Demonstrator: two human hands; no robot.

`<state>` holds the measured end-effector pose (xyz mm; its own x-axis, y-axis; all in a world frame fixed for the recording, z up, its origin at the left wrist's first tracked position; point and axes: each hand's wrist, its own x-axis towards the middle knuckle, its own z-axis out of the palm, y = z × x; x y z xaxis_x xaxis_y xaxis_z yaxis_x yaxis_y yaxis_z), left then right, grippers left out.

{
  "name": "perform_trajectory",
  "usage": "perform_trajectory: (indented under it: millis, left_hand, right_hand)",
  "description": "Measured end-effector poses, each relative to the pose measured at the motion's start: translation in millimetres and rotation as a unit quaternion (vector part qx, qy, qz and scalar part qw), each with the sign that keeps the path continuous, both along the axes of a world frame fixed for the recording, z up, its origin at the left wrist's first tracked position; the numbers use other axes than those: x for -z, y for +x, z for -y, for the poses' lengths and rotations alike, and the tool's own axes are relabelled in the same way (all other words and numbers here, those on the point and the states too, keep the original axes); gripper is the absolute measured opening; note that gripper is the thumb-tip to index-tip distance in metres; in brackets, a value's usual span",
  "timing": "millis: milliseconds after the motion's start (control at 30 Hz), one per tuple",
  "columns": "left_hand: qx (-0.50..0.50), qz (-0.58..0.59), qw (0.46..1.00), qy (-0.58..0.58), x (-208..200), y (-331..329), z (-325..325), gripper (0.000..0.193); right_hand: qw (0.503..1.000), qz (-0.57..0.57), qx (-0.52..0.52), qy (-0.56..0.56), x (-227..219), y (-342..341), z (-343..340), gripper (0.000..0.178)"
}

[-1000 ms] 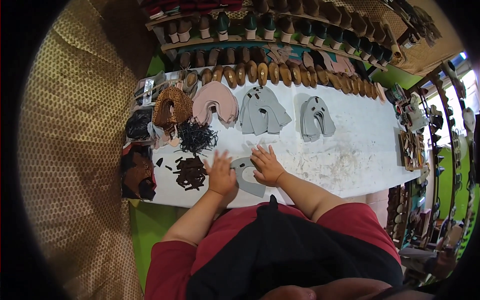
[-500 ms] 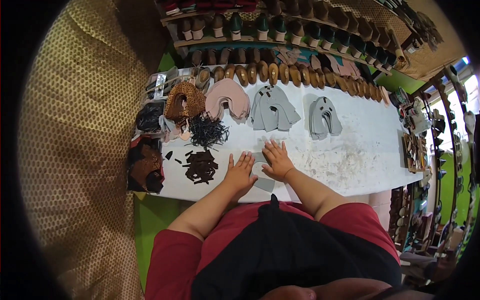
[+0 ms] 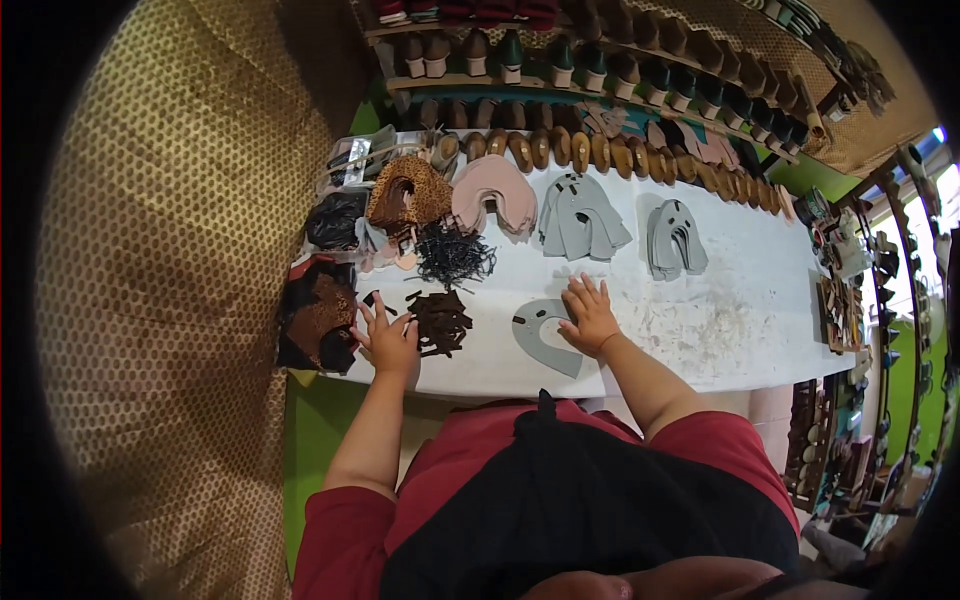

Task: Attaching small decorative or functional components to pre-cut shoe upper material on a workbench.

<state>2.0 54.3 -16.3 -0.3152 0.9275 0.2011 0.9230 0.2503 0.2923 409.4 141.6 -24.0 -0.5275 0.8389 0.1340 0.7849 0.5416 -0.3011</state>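
While the right hand (image 3: 593,320) lies flat at its right side, the grey U-shaped piece (image 3: 528,337) rests on the counter (image 3: 480,372), bearing small dark tabs (image 3: 541,313). That hand's fingers are spread and grip nothing; the placement presumably steadies the piece. Left of the piece, the left hand (image 3: 390,340) is beside a pile of brown strips (image 3: 440,325), its fingers parted and apparently empty; the pile likely sits there for easy reach. Behind the piece and leftward lies a tangle of black strips (image 3: 452,255). Directly behind it is a fanned grey stack (image 3: 570,225), and behind-left a pink stack (image 3: 490,182), seemingly separated by colour.
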Motion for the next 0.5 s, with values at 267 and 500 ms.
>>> perform_trajectory:
  millis: [267,500]
  left_hand:
    - [-0.019,0.067,0.996,-0.06,-17,11,-5,0.022]
    - [0.029,0.022,0.998,-0.058,-20,15,-19,0.021]
  right_hand:
    - [1.0,0.023,0.017,-0.008,2,-3,1,0.063]
    - [0.999,0.028,0.032,0.0,5,-5,-1,0.064]
